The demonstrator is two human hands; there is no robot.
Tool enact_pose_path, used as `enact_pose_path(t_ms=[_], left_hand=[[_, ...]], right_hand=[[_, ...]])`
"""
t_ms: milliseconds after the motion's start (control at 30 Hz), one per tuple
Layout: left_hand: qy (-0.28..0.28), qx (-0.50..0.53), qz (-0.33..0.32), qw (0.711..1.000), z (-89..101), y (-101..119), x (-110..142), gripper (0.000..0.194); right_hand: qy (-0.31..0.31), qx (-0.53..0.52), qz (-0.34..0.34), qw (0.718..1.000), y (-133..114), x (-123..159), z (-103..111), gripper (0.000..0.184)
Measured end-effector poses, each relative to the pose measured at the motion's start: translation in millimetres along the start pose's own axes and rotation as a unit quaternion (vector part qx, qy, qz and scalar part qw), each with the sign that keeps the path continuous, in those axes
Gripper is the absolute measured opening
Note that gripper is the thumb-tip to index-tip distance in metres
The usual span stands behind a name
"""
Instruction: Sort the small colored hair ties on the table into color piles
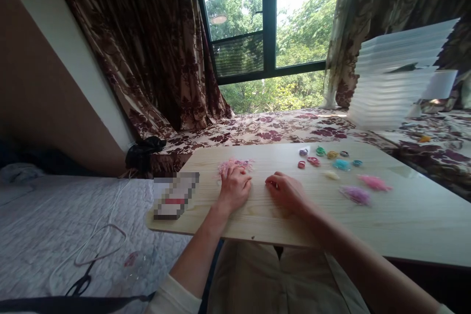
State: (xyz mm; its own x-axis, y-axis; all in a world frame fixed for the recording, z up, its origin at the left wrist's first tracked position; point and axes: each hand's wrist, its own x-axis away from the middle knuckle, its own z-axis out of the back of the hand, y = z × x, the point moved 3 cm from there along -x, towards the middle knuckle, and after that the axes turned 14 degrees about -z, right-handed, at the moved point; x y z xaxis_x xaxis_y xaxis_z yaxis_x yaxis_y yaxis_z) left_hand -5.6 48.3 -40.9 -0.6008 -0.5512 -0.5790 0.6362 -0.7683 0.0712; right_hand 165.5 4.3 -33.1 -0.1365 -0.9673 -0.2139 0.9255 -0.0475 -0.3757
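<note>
Left hand (pixel 235 187) rests palm-down on a pale wooden board (pixel 405 221), fingers curled loosely, fingertips touching the near edge of a small heap of light-pink elastic bands (pixel 236 164); whether it grips any band can't be told. Right hand (pixel 287 190) lies just beside it to the right, knuckles up, fingers bent inward toward the left hand, w/ something small possibly pinched at the fingertips, too small to make out. The two hands are near each other but apart, both at the board's middle.

Further right on the board: a purple heap of bands (pixel 356 195) and a brighter pink heap (pixel 374 183), close together; a pale yellowish bit (pixel 331 174) between them and the hands. Beyond, toward the far edge, a cluster of small coloured hair ties (pixel 327 156) in red, green, yellow, blue and purple, each sitting separately. At the board's left end lies a flat packet (pixel 175 195), blurred out.

The board spans the person's lap, over a bed w/ a white quilt (pixel 44 225). On the quilt at lower left, black-handled scissors (pixel 83 282) and a thin white cord (pixel 99 235). Behind: floral-patterned fabric (pixel 265 127), dark floral curtains (pixel 147 49), a window (pixel 268 24) onto green trees, and a stack of clear plastic trays (pixel 393 78) at right.
</note>
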Motion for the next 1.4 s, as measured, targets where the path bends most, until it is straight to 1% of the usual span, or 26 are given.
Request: enact_pose_path(t_ms=[100, 200, 300, 367, 533, 700, 800, 933, 1000, 1233, 1400], left_hand=[[0.021, -0.007, 0.020, 1.000, 1.8, -4, -3, 0.022], [0.003, -0.021, 0.011, 1.000, 0.3, -4, -7, 0.026], [-0.014, -0.020, -0.007, 1.000, -2.2, -1, -9, 0.019], [-0.014, -0.018, -0.004, 1.000, -3.3, 0, -9, 0.015], [-0.003, -0.018, 0.021, 1.000, -4.8, -3, -9, 0.014], [-0.007, -0.025, 0.020, 0.999, -4.6, -2, -9, 0.014], [-0.013, -0.032, 0.002, 0.999, -3.5, 2, -9, 0.014], [-0.027, -0.030, -0.055, 0.998, -3.4, 11, -9, 0.013], [-0.029, -0.021, -0.073, 0.997, -3.7, 14, -9, 0.014], [-0.003, 0.020, -0.097, 0.995, -1.0, 20, -9, 0.020], [0.013, 0.031, -0.104, 0.994, 2.6, 24, -10, 0.023]], right_hand=[[0.003, 0.005, 0.001, 1.000, -1, -1, 0, 0.027], [0.006, 0.008, -0.002, 1.000, -1, -1, 0, 0.026], [0.006, 0.009, -0.007, 1.000, -1, 0, -1, 0.026], [0.005, 0.010, -0.008, 1.000, -1, 0, -1, 0.026], [0.000, 0.013, -0.010, 1.000, -1, 0, -1, 0.027], [0.002, 0.015, -0.008, 1.000, -1, 0, -1, 0.027], [0.004, 0.015, -0.009, 1.000, -2, 0, 0, 0.026], [-0.001, 0.010, -0.009, 1.000, -2, 1, 1, 0.025], [-0.002, 0.004, -0.005, 1.000, -2, 1, 0, 0.025], [-0.005, -0.016, 0.024, 1.000, 0, 1, -3, 0.027], [0.012, -0.023, 0.035, 0.999, 0, 0, -3, 0.026]])
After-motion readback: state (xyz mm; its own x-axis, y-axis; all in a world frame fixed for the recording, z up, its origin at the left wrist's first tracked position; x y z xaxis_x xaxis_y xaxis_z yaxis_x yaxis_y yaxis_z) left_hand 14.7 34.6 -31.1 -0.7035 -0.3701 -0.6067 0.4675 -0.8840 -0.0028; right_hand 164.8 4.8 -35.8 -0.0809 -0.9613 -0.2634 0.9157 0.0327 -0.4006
